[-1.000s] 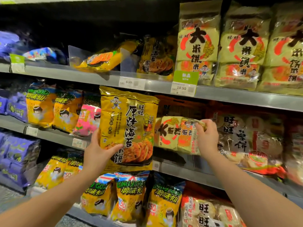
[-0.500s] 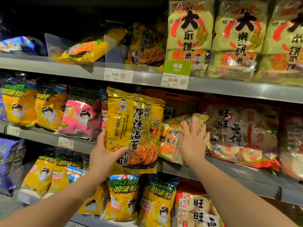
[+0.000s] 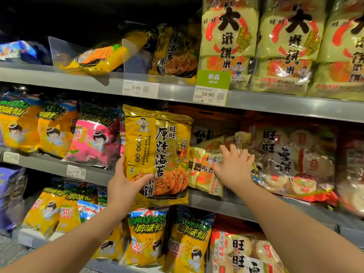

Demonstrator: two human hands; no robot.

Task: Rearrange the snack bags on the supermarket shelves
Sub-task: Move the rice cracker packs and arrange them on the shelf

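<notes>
My left hand (image 3: pixel 126 186) grips the lower left corner of a gold seaweed rice-cracker bag (image 3: pixel 157 146), held upright in front of the middle shelf (image 3: pixel 226 205). My right hand (image 3: pixel 234 168) has its fingers spread and straight, pressing against small pale yellow rice-cracker bags (image 3: pixel 202 170) that lean on the middle shelf. To their right lie clear bags of round white crackers (image 3: pixel 291 160). A matching gold bag (image 3: pixel 175 54) stands on the top shelf (image 3: pixel 177 91), and another yellow bag (image 3: pixel 98 58) lies tipped over beside it.
Large pale green rice-cracker bags (image 3: pixel 230 36) fill the top shelf's right side. Yellow and pink chip bags (image 3: pixel 59 131) line the middle shelf's left. More yellow chip bags (image 3: pixel 147 237) stand on the bottom shelf. Price tags (image 3: pixel 139 88) hang on the shelf edges.
My right hand let go of the small pale yellow bags and spread flat against them. The gold bag in my left hand rose slightly; the view shifted left and up.
</notes>
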